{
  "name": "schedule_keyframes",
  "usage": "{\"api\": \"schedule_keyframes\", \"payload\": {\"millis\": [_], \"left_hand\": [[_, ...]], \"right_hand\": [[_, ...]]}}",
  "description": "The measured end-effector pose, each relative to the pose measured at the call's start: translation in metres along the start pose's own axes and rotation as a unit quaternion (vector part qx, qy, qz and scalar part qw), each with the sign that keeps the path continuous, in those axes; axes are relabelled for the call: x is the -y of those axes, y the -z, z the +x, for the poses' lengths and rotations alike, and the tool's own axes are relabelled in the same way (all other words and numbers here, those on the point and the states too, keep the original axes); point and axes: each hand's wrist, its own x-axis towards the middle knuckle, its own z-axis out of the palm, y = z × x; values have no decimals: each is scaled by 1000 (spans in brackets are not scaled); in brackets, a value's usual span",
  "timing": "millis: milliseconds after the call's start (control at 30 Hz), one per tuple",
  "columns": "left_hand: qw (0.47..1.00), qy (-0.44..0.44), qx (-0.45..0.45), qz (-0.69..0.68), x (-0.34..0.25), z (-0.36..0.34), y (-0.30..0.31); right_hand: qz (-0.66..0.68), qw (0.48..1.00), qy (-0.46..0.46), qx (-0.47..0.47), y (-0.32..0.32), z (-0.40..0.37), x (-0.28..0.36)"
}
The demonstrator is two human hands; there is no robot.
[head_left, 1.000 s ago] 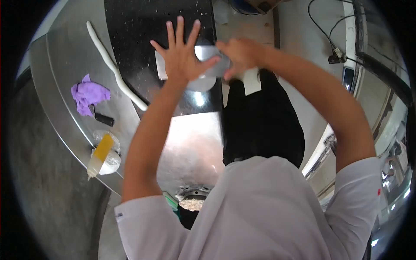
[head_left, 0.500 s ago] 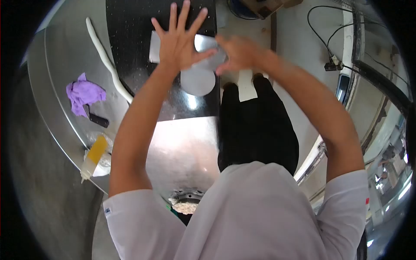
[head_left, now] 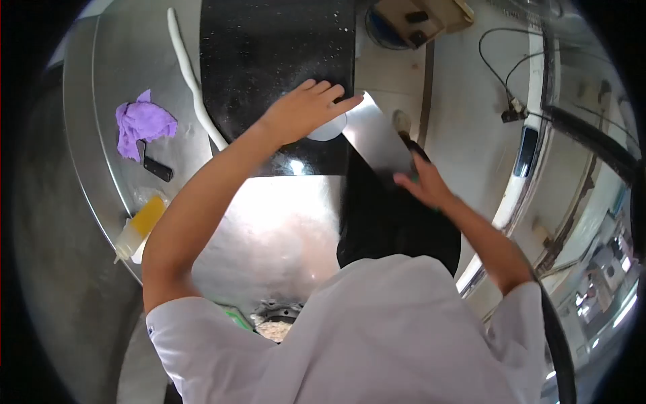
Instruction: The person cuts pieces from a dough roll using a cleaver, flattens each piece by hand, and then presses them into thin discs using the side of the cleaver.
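My right hand (head_left: 431, 183) grips the near end of a wide, flat cleaver (head_left: 378, 135), which is tilted off the right edge of the black board (head_left: 269, 40). The grip itself is partly hidden and blurred. My left hand (head_left: 311, 111) lies over the board, palm down, fingers apart and holding nothing that I can see. Its thumb reaches toward the far end of the cleaver. A thin, pale dough disc (head_left: 328, 129) lies on the board, partly under my left hand. A long white dough rope (head_left: 188, 74) stretches along the board's left side.
On the metal counter at left are a purple cloth (head_left: 145, 124), a black-handled tool (head_left: 158, 170) and a squeeze bottle of yellow liquid (head_left: 140, 223). A cardboard box (head_left: 431, 17) stands beyond the board at right. Cables (head_left: 501, 74) hang further right.
The cleaver has come off the board, swinging right and toward me in my right hand. My left hand has drawn nearer, from spread on the blade to over the disc. The view has shifted.
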Motion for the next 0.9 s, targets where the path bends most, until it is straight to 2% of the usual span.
{"api": "schedule_keyframes", "payload": {"millis": [67, 167, 300, 367, 467, 533, 567, 600, 633, 667, 700, 800, 833, 867, 900], "left_hand": [[999, 11, -41, -4, 3, 9, -6], [999, -11, -8, 34, 16, 25, -5], [998, 6, 38, 48, 23, 32, 8], [997, 26, 43, 54, 23, 34, 9], [999, 16, 7, 49, 22, 32, 15], [999, 18, 7, -28, 19, 24, 18], [998, 10, 56, -32, 20, 24, 22], [998, 15, 56, -33, 15, 23, 28], [994, 11, 95, -57, 12, 21, 36], [988, 7, 133, -81, 9, 18, 42], [988, 12, 116, -101, 6, 12, 42], [973, 56, 139, -173, -6, -2, 81], [975, 54, 111, -184, -3, -7, 84], [976, 62, 105, -179, 2, -9, 86], [966, 95, 84, -227, 8, -12, 86]], "right_hand": [[23, 992, -104, 62, 11, -40, 2], [20, 995, -88, 29, 29, -51, -27], [-44, 998, -36, -35, 94, 50, 27], [-106, 986, 103, -78, 99, 111, 30], [-104, 984, 134, -59, 90, 183, 47], [-116, 988, 98, -36, 69, 203, 61], [-115, 988, 100, -30, 52, 196, 62], [-69, 989, 130, 15, 32, 181, 59], [-23, 985, 162, 57, 15, 166, 57], [-18, 986, 157, 53, 1, 150, 48], [-13, 987, 151, 50, -7, 130, 41], [-126, 970, 149, 147, -1, 77, 35], [-143, 963, 128, 187, -7, 68, 20], [-144, 961, 100, 216, 3, 57, 30], [-135, 964, 96, 208, 6, 52, 29]]}}
